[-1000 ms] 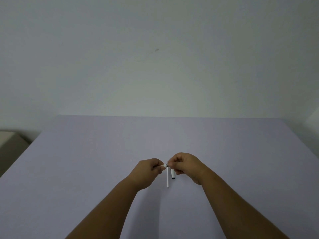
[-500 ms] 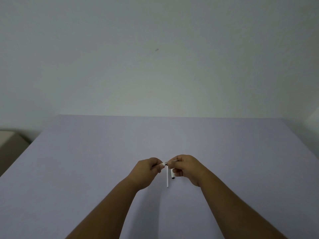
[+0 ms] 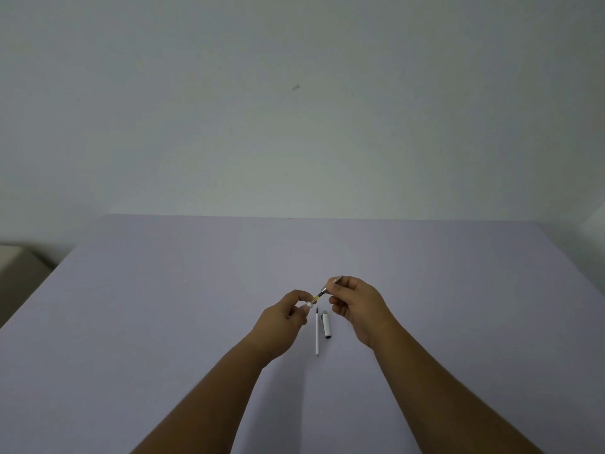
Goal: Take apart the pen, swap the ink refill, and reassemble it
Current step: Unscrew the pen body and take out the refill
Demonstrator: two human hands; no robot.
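Only the head view to go on. I see both hands raised just over the table (image 3: 163, 322), working the pen apart. Left hand (image 3: 288, 314) is pinched shut on a short white piece, looks like the pen barrel (image 3: 308, 305), most of it hidden in the fist. Right hand (image 3: 357, 303) is pinched shut on the metallic tip section (image 3: 330, 285), with the old refill (image 3: 316, 299) bridging the gap between the hands: dark near the tip, yellowish where it meets the white barrel end. I can't tell if it is fully clear of the barrel. On the table just beneath the hands lie two parts side by side, apart from each other: a thin white spare refill (image 3: 317, 335) with a dark point aimed away from me, and just to its right a shorter, fatter pen cap (image 3: 326, 325), grey-white with a dark open end towards me. My read on progress: cap off, tip section loose, old refill mid-extraction; still left are setting it aside, loading the spare, refitting the tip, capping. Materials: smooth hard plastic cylinders, small and slippery-looking; tip looks like brushed metal. Table surface is matte, pale lilac, uniform, no visible texture. Plain pale wall (image 3: 294, 109) behind.
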